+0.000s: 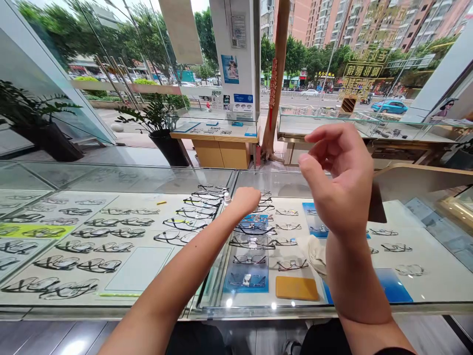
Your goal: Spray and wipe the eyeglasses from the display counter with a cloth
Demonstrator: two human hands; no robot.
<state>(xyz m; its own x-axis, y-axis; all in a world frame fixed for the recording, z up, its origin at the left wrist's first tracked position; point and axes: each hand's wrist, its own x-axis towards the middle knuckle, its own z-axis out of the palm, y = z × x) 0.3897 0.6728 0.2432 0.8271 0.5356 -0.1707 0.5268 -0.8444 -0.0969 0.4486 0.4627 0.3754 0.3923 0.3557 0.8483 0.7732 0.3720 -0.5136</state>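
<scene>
Reaching forward over the glass display counter (148, 309), my left hand (247, 201) is closed with its knuckles up. Its fingers are hidden, and I cannot see what is in them. Just left of it stands a small white bottle (226, 198). A row of eyeglasses (197, 213) lies to its left, and more eyeglasses (253, 241) lie nearer me. My right hand (338, 172) is raised above the counter, its fingers curled and apart from the thumb, with nothing between them. Below and left of that wrist rests a crumpled pale cloth (316, 252).
A yellow-orange rectangular block (296, 288) lies near the counter's front edge. Eyeglasses (99, 265) fill the left section beside a pale tray (138, 268). A dark panel (377, 204) stands behind my right wrist. Beyond are a potted plant (168, 143) and another showcase (221, 148).
</scene>
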